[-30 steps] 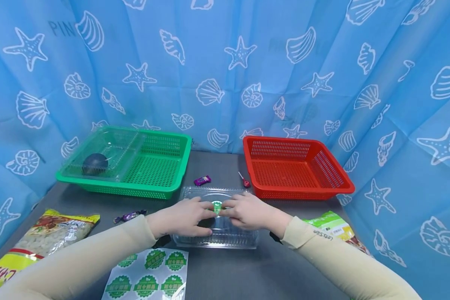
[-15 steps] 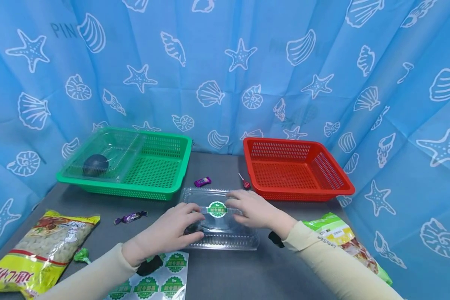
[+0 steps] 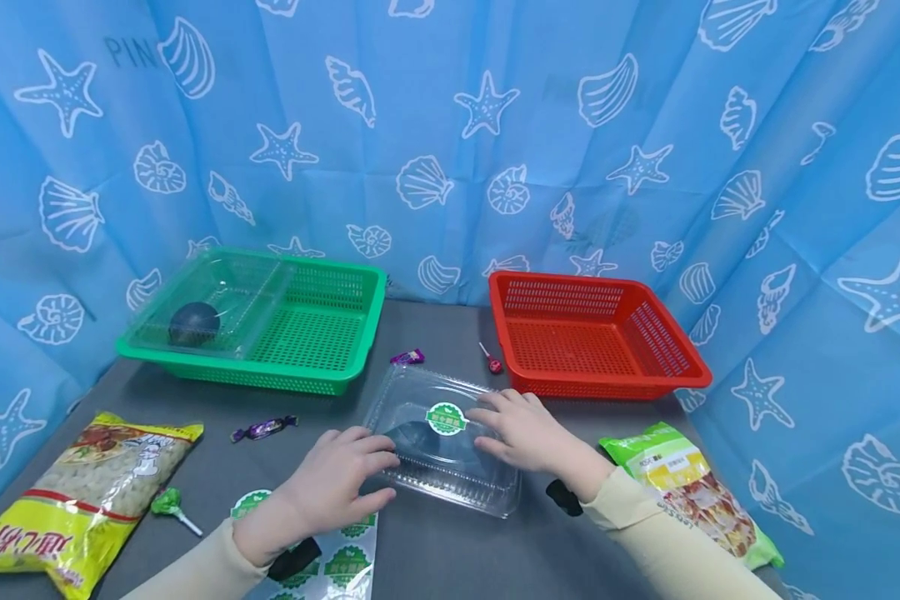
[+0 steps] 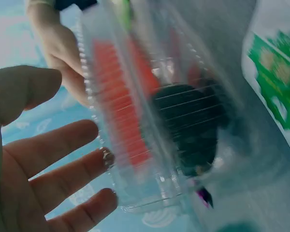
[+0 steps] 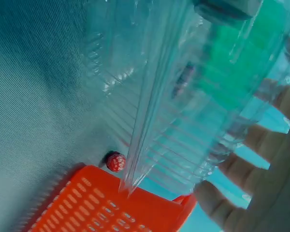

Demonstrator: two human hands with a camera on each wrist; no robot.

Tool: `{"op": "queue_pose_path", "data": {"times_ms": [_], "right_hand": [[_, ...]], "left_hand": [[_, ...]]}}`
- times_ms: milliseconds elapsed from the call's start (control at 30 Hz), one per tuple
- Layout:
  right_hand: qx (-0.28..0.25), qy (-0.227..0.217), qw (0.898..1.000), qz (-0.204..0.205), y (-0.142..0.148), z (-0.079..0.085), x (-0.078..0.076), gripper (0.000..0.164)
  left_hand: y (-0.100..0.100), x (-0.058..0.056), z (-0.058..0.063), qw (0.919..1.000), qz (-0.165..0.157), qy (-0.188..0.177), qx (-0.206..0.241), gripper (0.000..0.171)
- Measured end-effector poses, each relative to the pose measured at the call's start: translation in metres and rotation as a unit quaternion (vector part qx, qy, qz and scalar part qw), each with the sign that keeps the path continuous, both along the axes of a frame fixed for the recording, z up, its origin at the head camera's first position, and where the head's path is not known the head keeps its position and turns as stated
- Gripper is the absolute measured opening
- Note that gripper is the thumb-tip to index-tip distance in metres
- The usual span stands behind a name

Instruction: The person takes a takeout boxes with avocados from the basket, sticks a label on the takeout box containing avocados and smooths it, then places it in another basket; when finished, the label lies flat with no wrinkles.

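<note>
A clear plastic clamshell box (image 3: 461, 492) sits closed and slightly turned on the grey table. A dark round object (image 4: 188, 125) shows through its wall. On the lid is a round green-and-white sticker (image 3: 446, 418). My left hand (image 3: 337, 483) is at the box's left side, fingertips against or very near its edge, fingers spread and loosely bent. Across the box, my right hand (image 3: 528, 437) touches the lid's right side with spread fingers. In the right wrist view, its fingertips lie along the box's upper edge. Part of a sticker sheet (image 3: 348, 562) shows beneath the left wrist.
At the back left, a green basket (image 3: 330, 375) bears another clear box with a dark ball (image 3: 195, 323). A red basket (image 3: 600, 387) stands back right. Around lie wrapped candies (image 3: 265, 427), a green lollipop (image 3: 168, 502), a red lollipop (image 3: 493, 363), and food bags (image 3: 97, 492).
Both hands have drawn apart from the sticker toward the box's sides, uncovering it. The box has turned slightly clockwise. A green lollipop has come into view from behind the left arm.
</note>
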State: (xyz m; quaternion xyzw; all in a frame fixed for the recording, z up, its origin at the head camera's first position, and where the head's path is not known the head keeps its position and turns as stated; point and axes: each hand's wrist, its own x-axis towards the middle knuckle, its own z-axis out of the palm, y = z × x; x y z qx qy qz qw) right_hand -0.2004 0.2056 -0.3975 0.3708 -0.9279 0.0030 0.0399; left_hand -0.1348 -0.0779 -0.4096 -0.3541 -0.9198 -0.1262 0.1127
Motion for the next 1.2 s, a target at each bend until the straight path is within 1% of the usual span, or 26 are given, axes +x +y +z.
{"op": "queue_pose_path", "data": {"times_ms": [133,233,333,400,467,500,533,567,600,633,667,700,733,767,800,833,867,933,967,1000,1033,1067,1133,1200], "right_hand": [[-0.020,0.013,0.999,-0.025,0.007,-0.004,0.008,0.041],[-0.051,0.018,0.998,-0.033,0.011,-0.009,0.012,0.040],[-0.085,0.028,0.996,-0.028,0.012,-0.016,0.016,0.040],[-0.106,0.042,0.993,-0.026,0.012,-0.021,0.019,0.039],[-0.138,0.062,0.988,-0.033,0.011,-0.026,0.021,0.037],[-0.164,0.071,0.983,-0.043,0.010,-0.028,0.023,0.037],[-0.199,0.080,0.975,-0.059,0.010,-0.030,0.023,0.037],[-0.246,0.079,0.963,-0.080,0.009,-0.032,0.025,0.036],[-0.300,0.074,0.945,-0.105,0.008,-0.034,0.026,0.036],[-0.355,0.060,0.923,-0.136,0.008,-0.037,0.026,0.038],[-0.414,0.040,0.894,-0.166,0.007,-0.039,0.027,0.040],[-0.467,0.019,0.862,-0.198,0.007,-0.043,0.026,0.043],[-0.517,-0.011,0.824,-0.230,0.008,-0.047,0.026,0.048],[-0.563,-0.046,0.784,-0.258,0.008,-0.051,0.026,0.052],[-0.596,-0.082,0.746,-0.286,0.010,-0.058,0.024,0.058],[-0.619,-0.119,0.710,-0.315,0.011,-0.066,0.022,0.066],[-0.637,-0.150,0.675,-0.339,0.012,-0.071,0.021,0.072],[-0.661,-0.205,0.615,-0.377,0.012,-0.082,0.020,0.086],[-0.667,-0.224,0.594,-0.389,0.012,-0.086,0.020,0.091],[-0.666,-0.240,0.581,-0.402,0.011,-0.091,0.020,0.095],[-0.668,-0.249,0.571,-0.407,0.008,-0.090,0.022,0.097],[-0.672,-0.255,0.562,-0.408,0.005,-0.088,0.025,0.098],[-0.680,-0.262,0.558,-0.398,-0.001,-0.082,0.031,0.099],[-0.684,-0.267,0.558,-0.387,-0.006,-0.074,0.036,0.097]], "left_hand": [[-0.003,-0.009,-0.004,0.9992,0.030,0.017,-0.022,0.043],[-0.007,-0.018,-0.008,0.9982,0.050,0.015,-0.029,0.050],[-0.010,-0.025,-0.013,0.9979,0.062,-0.004,-0.016,0.056],[-0.011,-0.030,-0.016,0.9974,0.065,-0.031,0.006,0.059],[-0.013,-0.033,-0.021,0.9947,0.064,-0.067,0.044,0.060],[-0.014,-0.035,-0.024,0.9915,0.066,-0.088,0.069,0.060],[-0.016,-0.037,-0.027,0.9865,0.072,-0.106,0.103,0.059],[-0.018,-0.038,-0.029,0.9779,0.077,-0.125,0.149,0.056],[-0.021,-0.040,-0.032,0.9661,0.088,-0.137,0.200,0.053],[-0.024,-0.042,-0.034,0.9489,0.100,-0.149,0.260,0.049],[-0.027,-0.044,-0.036,0.9263,0.114,-0.160,0.321,0.044],[-0.031,-0.046,-0.037,0.8984,0.125,-0.170,0.385,0.040],[-0.034,-0.048,-0.038,0.8667,0.139,-0.178,0.445,0.036],[-0.038,-0.050,-0.040,0.8326,0.152,-0.185,0.500,0.035],[-0.041,-0.053,-0.042,0.8004,0.166,-0.191,0.543,0.037],[-0.045,-0.056,-0.047,0.7669,0.173,-0.198,0.585,0.039],[-0.048,-0.060,-0.052,0.7384,0.183,-0.202,0.617,0.043],[-0.054,-0.069,-0.066,0.6912,0.198,-0.199,0.666,0.052],[-0.057,-0.074,-0.075,0.6733,0.201,-0.193,0.685,0.059],[-0.060,-0.080,-0.083,0.6583,0.205,-0.187,0.700,0.065],[-0.062,-0.085,-0.091,0.6434,0.207,-0.178,0.715,0.070],[-0.064,-0.090,-0.097,0.6341,0.217,-0.171,0.722,0.075],[-0.067,-0.099,-0.106,0.6148,0.225,-0.153,0.740,0.084],[-0.070,-0.107,-0.112,0.6041,0.238,-0.138,0.748,0.092]]}}
